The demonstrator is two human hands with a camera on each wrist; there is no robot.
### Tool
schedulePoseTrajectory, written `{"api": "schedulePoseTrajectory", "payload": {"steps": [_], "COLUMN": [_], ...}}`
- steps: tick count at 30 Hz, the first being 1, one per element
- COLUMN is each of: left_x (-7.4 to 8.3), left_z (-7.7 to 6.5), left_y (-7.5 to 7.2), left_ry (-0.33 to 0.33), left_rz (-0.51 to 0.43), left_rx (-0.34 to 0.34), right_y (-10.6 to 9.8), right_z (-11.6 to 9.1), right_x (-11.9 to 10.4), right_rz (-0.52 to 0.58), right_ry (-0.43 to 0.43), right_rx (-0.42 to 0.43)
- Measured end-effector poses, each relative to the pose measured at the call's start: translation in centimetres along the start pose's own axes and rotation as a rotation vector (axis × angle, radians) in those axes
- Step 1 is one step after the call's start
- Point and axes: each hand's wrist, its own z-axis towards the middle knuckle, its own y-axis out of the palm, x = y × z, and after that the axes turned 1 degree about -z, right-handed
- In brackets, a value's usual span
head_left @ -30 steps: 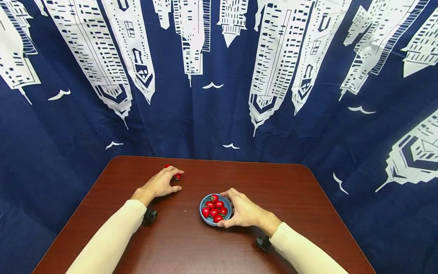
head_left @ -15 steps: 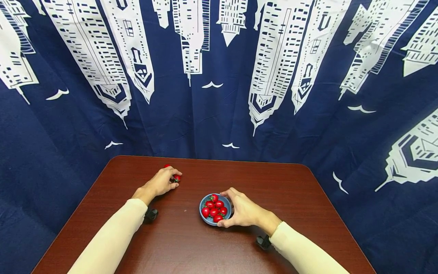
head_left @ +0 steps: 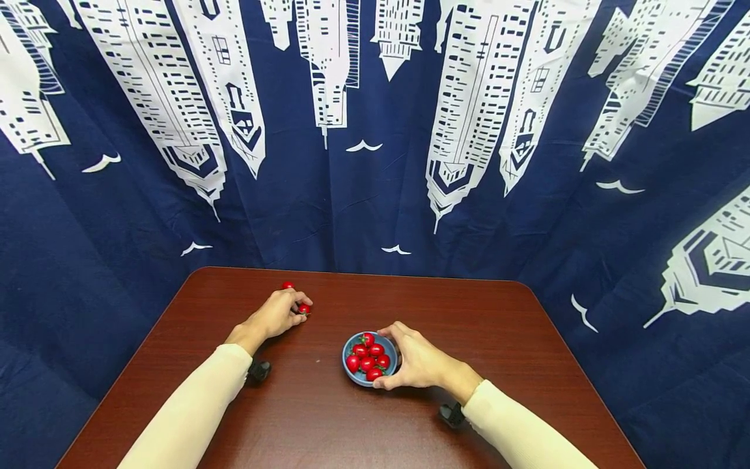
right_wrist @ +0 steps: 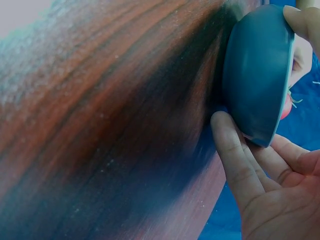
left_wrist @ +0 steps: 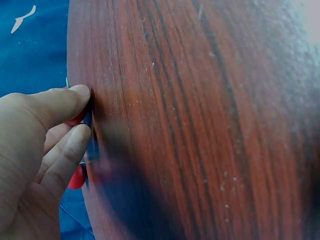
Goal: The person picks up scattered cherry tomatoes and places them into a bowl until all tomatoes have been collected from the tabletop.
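At the far left of the table in the head view, my left hand (head_left: pixel 274 314) pinches a red cherry tomato (head_left: pixel 304 309) between thumb and fingers. In the left wrist view the pinched tomato (left_wrist: pixel 76 119) is mostly hidden by the thumb. Just beyond the hand lies a second cherry tomato (head_left: pixel 288 285). My right hand (head_left: pixel 423 361) grips the right side of a small blue bowl (head_left: pixel 359 382), thumb at the near rim and fingers at the far side. Several cherry tomatoes (head_left: pixel 366 364) with green stems fill the bowl. In the right wrist view the bowl's outer wall (right_wrist: pixel 256 75) shows.
Both hands work over a reddish-brown wooden table (head_left: pixel 457 306) with rounded far corners. Behind it hangs a dark blue cloth (head_left: pixel 328 228) printed with white buildings and birds. A black strap-on device (head_left: pixel 258 370) sits at each wrist.
The left thumb and fingers have closed around the nearer cherry tomato, which has shifted slightly toward me. The right hand and bowl have stayed in place.
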Motion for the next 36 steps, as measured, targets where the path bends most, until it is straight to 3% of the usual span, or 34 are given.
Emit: {"api": "schedulePoseTrajectory", "payload": {"steps": [4,9,10,12,13,14,16,17,19,20,23,36], "left_x": [0.9,3.1,2.7,3.8,3.1,4.1,4.7,5.8,6.4,7.6,8.3,11.2], "left_z": [-0.2,-0.9,-0.9,-1.1,-1.1,-1.3,-1.3,-1.6,-1.7,-1.8,-2.0,-2.8], "left_y": [-0.4,-1.3,-1.0,-1.4,-1.0,-1.5,-1.5,-2.0,-2.0,-2.4,-2.4,-2.5], "left_ry": [0.030,0.019,0.047,0.056,0.098,0.087,0.089,0.063,0.039,0.000,-0.004,0.116], "left_rz": [-0.007,-0.003,0.000,0.007,0.002,0.004,0.017,0.026,0.042,0.058,0.080,0.086], "left_rx": [0.006,-0.010,0.002,0.006,0.019,0.014,0.022,0.012,0.003,-0.006,-0.011,0.000], "right_y": [0.0,0.2,0.2,0.2,0.2,0.1,0.1,0.1,0.1,0.1,0.1,0.2], "right_z": [-0.1,0.0,0.1,0.1,0.1,0.1,0.1,0.1,0.1,0.1,0.1,0.1], "right_x": [0.1,0.1,0.1,0.1,0.1,0.1,0.1,0.1,0.1,0.1,0.1,0.1], "right_rz": [-0.006,-0.001,-0.003,-0.003,-0.004,-0.003,-0.005,-0.003,-0.001,0.001,0.002,-0.002], "right_ry": [-0.006,0.004,0.004,0.003,0.000,-0.001,-0.008,-0.009,-0.011,-0.007,0.000,-0.004], "right_rx": [0.010,-0.001,-0.001,0.002,0.007,0.008,0.014,0.015,0.012,0.007,0.002,0.003]}}
